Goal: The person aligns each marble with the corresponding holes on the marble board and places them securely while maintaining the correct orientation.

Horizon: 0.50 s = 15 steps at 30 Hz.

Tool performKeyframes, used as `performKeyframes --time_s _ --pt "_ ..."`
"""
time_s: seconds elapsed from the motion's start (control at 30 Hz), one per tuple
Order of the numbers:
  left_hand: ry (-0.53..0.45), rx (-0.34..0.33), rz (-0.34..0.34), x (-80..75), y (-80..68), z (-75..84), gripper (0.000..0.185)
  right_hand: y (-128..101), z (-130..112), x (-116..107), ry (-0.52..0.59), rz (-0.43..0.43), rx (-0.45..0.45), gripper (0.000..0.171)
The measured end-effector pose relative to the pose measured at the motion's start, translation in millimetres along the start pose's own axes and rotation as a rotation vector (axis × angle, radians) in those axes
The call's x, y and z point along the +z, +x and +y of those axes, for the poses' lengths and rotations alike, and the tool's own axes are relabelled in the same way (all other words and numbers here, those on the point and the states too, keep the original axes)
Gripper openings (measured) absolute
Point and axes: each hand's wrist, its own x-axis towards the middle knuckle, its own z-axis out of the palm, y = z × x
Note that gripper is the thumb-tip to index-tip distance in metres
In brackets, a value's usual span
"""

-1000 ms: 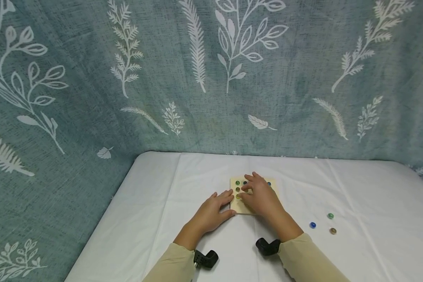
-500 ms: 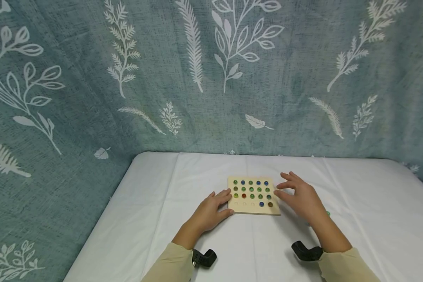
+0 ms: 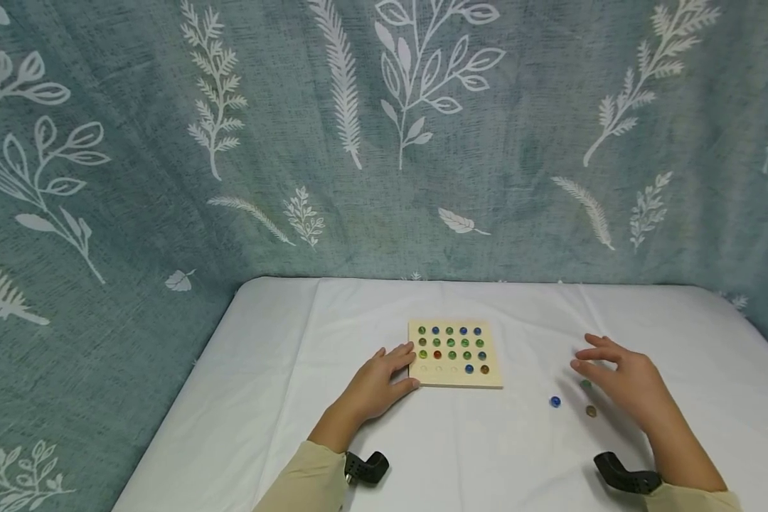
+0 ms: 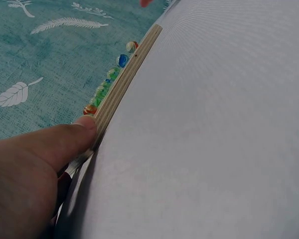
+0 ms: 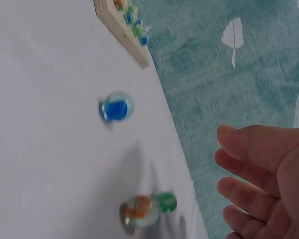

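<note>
A pale wooden board (image 3: 494, 378) lies on the white table with rows of glass marbles in its hollows. Three hollows at the left of its front row hold no marble. My left hand (image 3: 374, 387) rests at the board's left edge; in the left wrist view its thumb (image 4: 84, 132) touches the board's side. My right hand (image 3: 627, 384) hovers over the table to the right, its fingers loosely bent around nothing. Below and left of it lie a blue marble (image 5: 116, 107), an orange-brown marble (image 5: 140, 211) and a green marble (image 5: 167, 202).
The white cloth (image 3: 486, 455) covers the whole table. Behind it hangs a blue-green curtain (image 3: 518, 178) with white leaf patterns. A black wrist camera (image 3: 626, 475) sits on the right wrist, another camera (image 3: 368, 468) on the left.
My right hand has moved from above the board to the right, over the loose marbles, uncovering the board. The left hand has stayed at the board's edge. The view has shifted slightly.
</note>
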Motion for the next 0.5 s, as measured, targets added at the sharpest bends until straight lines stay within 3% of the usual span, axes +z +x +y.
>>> performKeyframes --time_s 0.23,0.5 --pt "-0.008 0.007 0.011 0.0 -0.9 -0.5 0.058 -1 23 4 0.034 -0.010 0.106 0.059" --pt "-0.003 0.013 0.012 0.0 -0.6 -0.8 0.059 1 33 10 0.057 -0.018 0.166 0.063"
